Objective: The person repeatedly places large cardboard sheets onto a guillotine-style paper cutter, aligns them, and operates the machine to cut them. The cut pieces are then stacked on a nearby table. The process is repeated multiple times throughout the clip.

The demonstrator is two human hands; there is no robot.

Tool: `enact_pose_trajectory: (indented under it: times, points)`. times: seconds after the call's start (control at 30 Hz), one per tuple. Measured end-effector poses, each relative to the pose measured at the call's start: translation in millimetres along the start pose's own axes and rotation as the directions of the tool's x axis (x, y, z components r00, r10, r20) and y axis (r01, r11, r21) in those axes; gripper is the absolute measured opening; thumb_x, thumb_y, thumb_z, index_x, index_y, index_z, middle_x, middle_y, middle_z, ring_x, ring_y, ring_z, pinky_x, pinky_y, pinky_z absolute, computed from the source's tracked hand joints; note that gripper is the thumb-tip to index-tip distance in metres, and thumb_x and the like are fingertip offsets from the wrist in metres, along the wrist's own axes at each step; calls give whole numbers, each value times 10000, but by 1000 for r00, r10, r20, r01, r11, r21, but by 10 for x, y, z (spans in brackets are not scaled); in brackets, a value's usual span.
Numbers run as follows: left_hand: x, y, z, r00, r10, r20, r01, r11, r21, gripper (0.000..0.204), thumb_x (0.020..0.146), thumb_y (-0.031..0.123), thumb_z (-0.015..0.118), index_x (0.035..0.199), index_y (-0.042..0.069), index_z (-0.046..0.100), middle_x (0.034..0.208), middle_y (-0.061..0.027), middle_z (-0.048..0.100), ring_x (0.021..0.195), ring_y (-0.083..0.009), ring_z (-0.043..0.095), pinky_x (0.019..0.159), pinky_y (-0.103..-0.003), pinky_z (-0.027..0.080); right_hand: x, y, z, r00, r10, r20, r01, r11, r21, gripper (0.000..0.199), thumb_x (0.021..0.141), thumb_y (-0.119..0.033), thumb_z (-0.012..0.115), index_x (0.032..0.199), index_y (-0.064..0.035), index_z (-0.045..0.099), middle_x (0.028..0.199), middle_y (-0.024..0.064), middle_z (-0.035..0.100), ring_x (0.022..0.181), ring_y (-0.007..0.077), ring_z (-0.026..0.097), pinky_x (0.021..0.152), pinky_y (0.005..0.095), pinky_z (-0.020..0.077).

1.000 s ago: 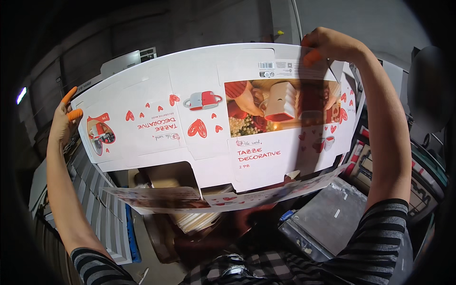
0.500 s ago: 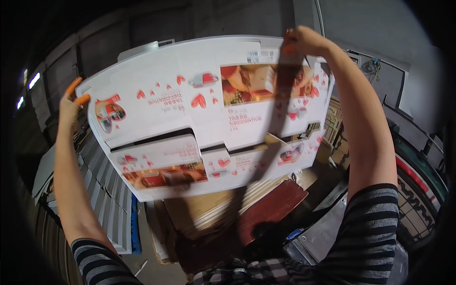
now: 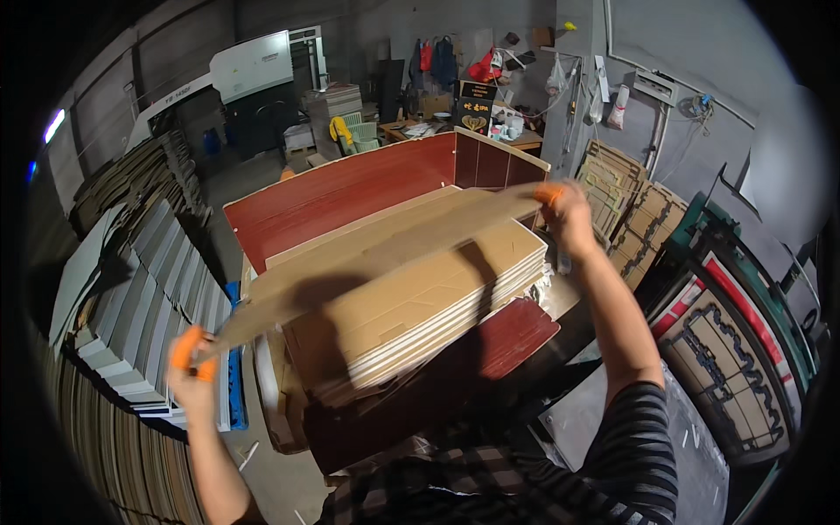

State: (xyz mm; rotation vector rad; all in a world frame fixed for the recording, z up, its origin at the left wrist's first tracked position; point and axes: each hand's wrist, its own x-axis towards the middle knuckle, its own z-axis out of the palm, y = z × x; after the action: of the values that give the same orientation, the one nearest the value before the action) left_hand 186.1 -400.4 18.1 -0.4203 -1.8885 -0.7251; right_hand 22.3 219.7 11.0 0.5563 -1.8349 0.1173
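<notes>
A cardboard sheet stretches between my two hands, plain brown on the side that shows and blurred by motion. My left hand, with orange finger covers, is closed on its near left corner. At the far right corner my right hand, also with orange on the fingers, grips the same sheet. Beneath it lies a stack of flat die-cut cardboard sheets with white edges and brown upper faces. Whether the held sheet touches the stack, I cannot tell. Dark red boards stand behind the stack, and another red panel lies in front.
Piles of grey-white folded sheets stand at the left beside a blue pallet. Die-cutting forms lean at the right near a grey metal surface. A cluttered table and a white machine are farther back.
The sheet has swung down from upright, its printed white face turning out of sight and its brown side showing. Both hands have lowered, and the stack and room behind have come into view.
</notes>
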Motion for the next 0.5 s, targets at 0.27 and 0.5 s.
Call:
enact_pose_trajectory:
  times: [0.27,0.5]
  points:
    - [-1236,-634,1264,791,-243,561,14,925,381,861,667,58,786,1420,80,370,1430,-229,388,1342,-398,354,1105,-446,322,-1602,-485,1190,441,752,491,-779,592,-206,359,752,-106,687,1110,-127,673,1122,131,658,969,292,649,861,370,501]
    - [-1394,-458,1160,703,-433,564,677,649,-346,1033,698,53,792,1501,-7,146,1504,-205,326,1423,-281,256,1141,-353,234,-1701,-588,1418,376,839,394,-921,387,54,285,745,3,573,1011,-13,675,899,208,688,753,290,676,719,358,512]
